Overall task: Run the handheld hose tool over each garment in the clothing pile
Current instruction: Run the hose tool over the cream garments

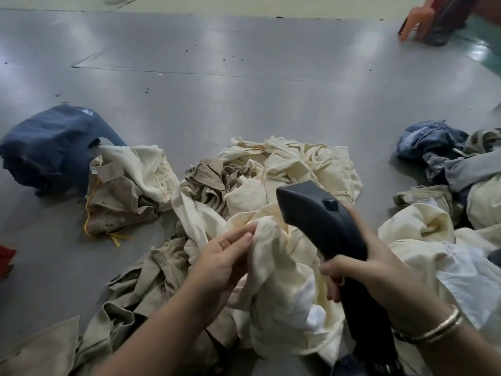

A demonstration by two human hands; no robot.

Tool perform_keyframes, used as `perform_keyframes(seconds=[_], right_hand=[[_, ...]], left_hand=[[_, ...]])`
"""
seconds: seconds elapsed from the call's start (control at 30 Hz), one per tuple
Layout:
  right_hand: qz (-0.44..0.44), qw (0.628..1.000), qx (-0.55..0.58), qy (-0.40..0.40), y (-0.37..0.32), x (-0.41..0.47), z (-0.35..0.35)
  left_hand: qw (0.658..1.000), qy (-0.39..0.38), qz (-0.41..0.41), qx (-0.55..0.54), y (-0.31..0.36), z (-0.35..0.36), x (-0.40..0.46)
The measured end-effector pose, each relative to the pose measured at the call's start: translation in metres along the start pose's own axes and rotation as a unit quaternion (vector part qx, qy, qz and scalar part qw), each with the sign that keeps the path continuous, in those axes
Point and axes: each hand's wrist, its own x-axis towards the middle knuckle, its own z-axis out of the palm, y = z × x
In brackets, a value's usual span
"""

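Note:
A black handheld hose tool (317,215) points up and left over a heap of cream and khaki garments (284,169) on the grey floor. My right hand (363,270) grips its handle from the right. My left hand (225,256) pinches a raised fold of a cream garment (273,267) just left of the tool's head. The tool's lower part and hose run down out of view behind my right wrist.
A navy garment (46,147) and a cream-and-tan one with a tag (127,191) lie at the left. More blue, grey and cream clothes (447,185) are stacked at the right. An orange stool and someone's leg (433,20) stand at the far right.

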Motion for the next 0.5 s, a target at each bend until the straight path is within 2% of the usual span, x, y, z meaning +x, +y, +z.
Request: perform_keyframes(seconds=[0.1, 0.17, 0.37, 0.5], right_hand=[[0.038, 0.997, 0.018, -0.071, 0.005, -0.004, 0.001], [0.056, 0.994, 0.011, -0.091, 0.011, -0.005, 0.003], [0.031, 0.995, 0.091, -0.033, 0.023, 0.005, 0.018], [-0.012, 0.992, 0.122, -0.004, 0.026, 0.011, 0.022]], left_hand=[[0.998, 0.025, 0.014, -0.061, 0.0, 0.003, 0.003], [0.993, 0.027, 0.004, -0.117, -0.002, 0.004, 0.004], [0.977, -0.057, -0.076, -0.191, -0.015, 0.02, -0.004], [0.974, -0.034, -0.055, -0.216, -0.014, 0.033, -0.001]])
